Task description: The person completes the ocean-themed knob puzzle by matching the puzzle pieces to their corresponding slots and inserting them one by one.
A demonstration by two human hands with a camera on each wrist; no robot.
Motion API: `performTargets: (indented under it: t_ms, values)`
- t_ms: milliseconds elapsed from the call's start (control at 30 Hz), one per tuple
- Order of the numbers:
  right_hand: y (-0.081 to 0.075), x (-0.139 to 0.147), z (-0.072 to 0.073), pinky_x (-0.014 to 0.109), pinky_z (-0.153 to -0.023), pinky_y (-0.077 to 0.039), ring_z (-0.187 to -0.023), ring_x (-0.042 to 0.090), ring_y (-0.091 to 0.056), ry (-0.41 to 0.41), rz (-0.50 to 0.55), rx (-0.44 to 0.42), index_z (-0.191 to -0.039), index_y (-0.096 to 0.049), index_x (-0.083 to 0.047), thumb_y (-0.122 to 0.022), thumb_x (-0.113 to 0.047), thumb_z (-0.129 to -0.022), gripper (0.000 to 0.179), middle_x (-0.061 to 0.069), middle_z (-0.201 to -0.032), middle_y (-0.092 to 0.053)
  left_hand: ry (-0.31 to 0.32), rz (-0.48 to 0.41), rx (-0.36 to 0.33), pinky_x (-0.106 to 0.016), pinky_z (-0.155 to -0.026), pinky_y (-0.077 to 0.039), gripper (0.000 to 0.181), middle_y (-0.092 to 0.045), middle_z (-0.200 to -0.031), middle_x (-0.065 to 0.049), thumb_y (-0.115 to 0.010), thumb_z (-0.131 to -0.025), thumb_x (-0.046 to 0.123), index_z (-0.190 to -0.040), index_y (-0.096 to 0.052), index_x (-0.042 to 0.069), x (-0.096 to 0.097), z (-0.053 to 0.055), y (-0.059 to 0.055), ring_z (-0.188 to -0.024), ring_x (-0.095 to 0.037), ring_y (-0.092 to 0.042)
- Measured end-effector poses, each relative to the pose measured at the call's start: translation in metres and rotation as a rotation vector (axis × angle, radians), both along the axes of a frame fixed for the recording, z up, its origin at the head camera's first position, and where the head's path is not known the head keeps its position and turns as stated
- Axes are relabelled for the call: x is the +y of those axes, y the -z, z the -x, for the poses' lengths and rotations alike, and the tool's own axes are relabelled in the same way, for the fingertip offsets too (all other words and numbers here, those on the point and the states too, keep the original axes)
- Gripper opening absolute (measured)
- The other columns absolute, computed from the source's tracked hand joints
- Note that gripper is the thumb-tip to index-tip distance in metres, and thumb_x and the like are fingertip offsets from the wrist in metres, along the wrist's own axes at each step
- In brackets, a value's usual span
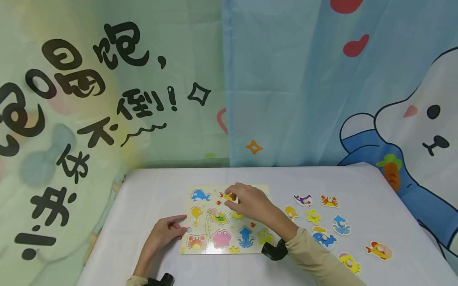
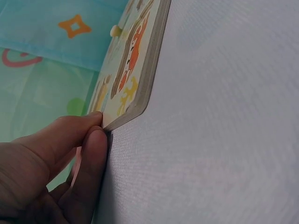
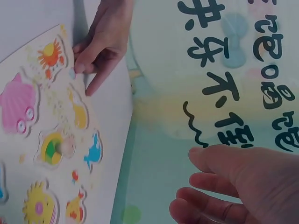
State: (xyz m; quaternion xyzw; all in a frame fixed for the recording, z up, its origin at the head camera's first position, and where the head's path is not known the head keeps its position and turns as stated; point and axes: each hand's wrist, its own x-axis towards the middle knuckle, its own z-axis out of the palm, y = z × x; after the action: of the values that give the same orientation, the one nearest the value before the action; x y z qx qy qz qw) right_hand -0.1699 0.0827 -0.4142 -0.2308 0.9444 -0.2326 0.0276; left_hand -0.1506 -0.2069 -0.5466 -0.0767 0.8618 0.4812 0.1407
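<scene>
A pale wooden puzzle board point(image 1: 204, 248) with sea-animal pictures lies flat on the white table. My left hand point(image 1: 166, 232) is at its left edge; in the left wrist view, thumb and finger pinch the board's edge near a corner. Over the upper middle of the board hovers my right hand point(image 1: 248, 202), partly hiding the fish picture. In the right wrist view, the right hand point(image 3: 238, 186) has loosely bent, parted fingers with nothing between them. A turtle piece point(image 1: 219, 217) with a round knob sits in the board's middle row.
Several loose animal pieces lie right of the board, among them a crab point(image 1: 329, 201), a blue squid point(image 1: 341, 225), a yellow star point(image 1: 313, 217), a blue whale point(image 1: 324, 239) and a fish point(image 1: 379, 250). Behind the table hangs a printed cloth point(image 1: 279, 99).
</scene>
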Motion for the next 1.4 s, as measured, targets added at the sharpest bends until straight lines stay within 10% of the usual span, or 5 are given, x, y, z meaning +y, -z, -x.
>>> performTargets:
  t_ms: [700,1400]
  values:
    - [0.027,0.083,-0.005,0.023,-0.061,-0.041,-0.070,0.010,-0.048,0.135,-0.072,-0.113,-0.110,-0.070,-0.010,-0.072,-0.026,-0.086,0.029,-0.004,-0.082,-0.061,-0.012,-0.001,-0.018,-0.022,-0.057,-0.045,0.048,-0.063,-0.074,-0.003,-0.079,-0.078,0.016,-0.124,-0.066,0.009,0.001,0.000,0.002,-0.061,-0.014,-0.058]
    - [0.102,0.161,0.006,0.022,-0.063,-0.043,-0.072,0.015,-0.048,0.285,0.027,-0.314,-0.086,-0.063,-0.006,-0.074,-0.008,-0.080,0.013,0.002,-0.074,-0.054,-0.014,-0.004,-0.004,-0.021,-0.057,-0.047,0.045,-0.063,-0.072,-0.003,-0.079,-0.079,0.014,-0.122,-0.067,0.008,0.001,-0.001,-0.001,-0.060,-0.013,-0.059]
